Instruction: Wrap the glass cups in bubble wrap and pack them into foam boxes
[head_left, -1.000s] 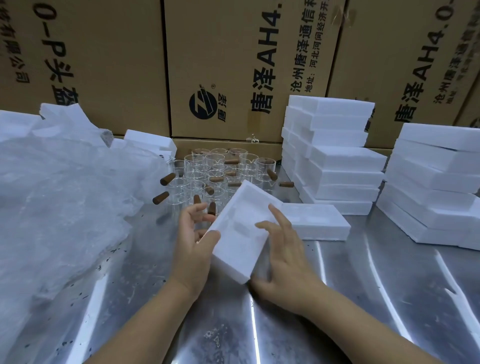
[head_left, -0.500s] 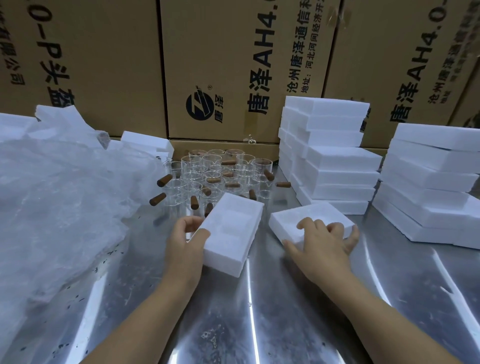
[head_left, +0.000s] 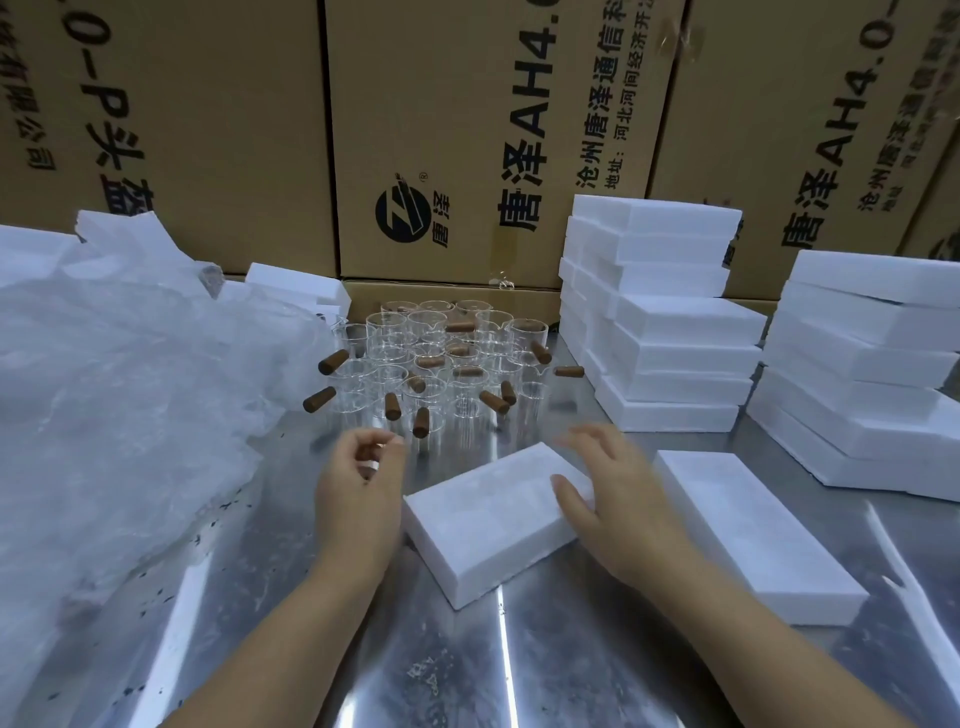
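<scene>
Next reach: forward, left side.
Clear glass cups (head_left: 436, 358) stand just beyond my empty, half-curled left hand (head_left: 358, 488); right hand (head_left: 623, 504) rests flat-fingered on white rectangular foam box (head_left: 483, 525).

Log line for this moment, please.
left hand: empty, near cups | right hand: touching box | second box: right of it | bubble wrap: left, untouched

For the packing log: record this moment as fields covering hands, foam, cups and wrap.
left hand: loosely curled, holds nothing, near the glass cups
right hand: fingers straight, touches the foam box
second foam piece: flat on the metal table, right of the box
foam stacks: two, at the right
bubble wrap: heaped at left
cups in box: none visible
</scene>
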